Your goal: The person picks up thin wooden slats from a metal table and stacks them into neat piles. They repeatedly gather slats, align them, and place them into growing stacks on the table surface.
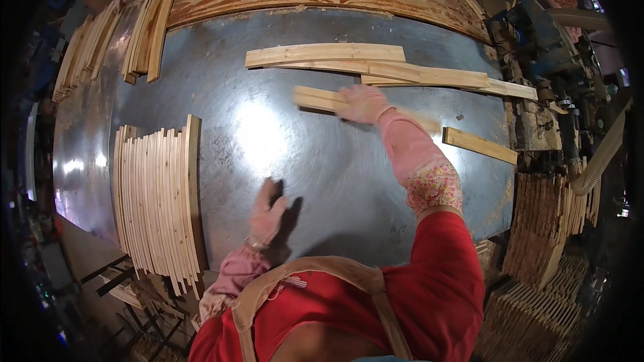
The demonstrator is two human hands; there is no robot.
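Jutting leftward, a wooden slat (316,98) sits under the right hand (364,104).

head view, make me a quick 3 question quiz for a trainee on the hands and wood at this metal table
1. Which hand is on the blurred plank?
2. True or false: the left hand is empty.
3. Where on the metal table is the packed row of wooden strips?
a) toward its left side
b) at its right end
c) along its far edge

Key: 1. the right hand; 2. true; 3. a
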